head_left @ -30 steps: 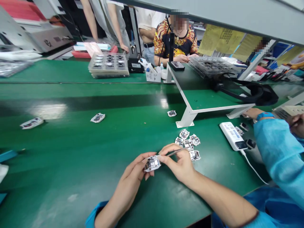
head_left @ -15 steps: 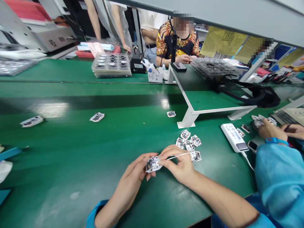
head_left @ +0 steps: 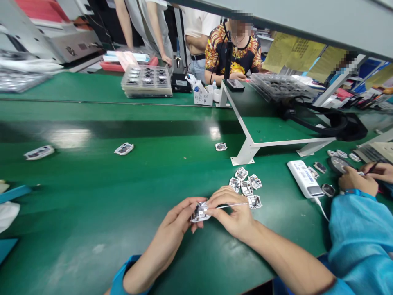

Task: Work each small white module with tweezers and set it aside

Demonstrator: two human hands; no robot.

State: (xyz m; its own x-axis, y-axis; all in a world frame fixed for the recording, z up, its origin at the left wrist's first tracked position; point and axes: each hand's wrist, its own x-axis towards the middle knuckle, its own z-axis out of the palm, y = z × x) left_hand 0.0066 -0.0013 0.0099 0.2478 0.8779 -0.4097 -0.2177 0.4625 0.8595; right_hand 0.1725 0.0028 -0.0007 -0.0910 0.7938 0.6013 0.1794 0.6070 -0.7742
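Note:
My left hand (head_left: pixel 175 217) pinches a small white-edged circuit module (head_left: pixel 200 213) at its fingertips, over the green bench (head_left: pixel 92 205). My right hand (head_left: pixel 233 213) grips a thin pointed metal tool (head_left: pixel 231 205), its tip at the module. Just beyond my right hand lies a small heap of similar modules (head_left: pixel 245 187), and one of them (head_left: pixel 254 201) nearly touches my fingers. My fingers hide part of the held module.
A white power bank (head_left: pixel 302 179) with a cable lies to the right. Beyond it, a co-worker's hands (head_left: pixel 357 180) work by a dark disc. Loose modules (head_left: pixel 123 148) lie farther out. A white-legged shelf (head_left: pixel 245 151) spans the bench.
My hands stay nearly still on the module. The co-worker's hand has moved in beside the dark disc, and the whole view has drifted slightly.

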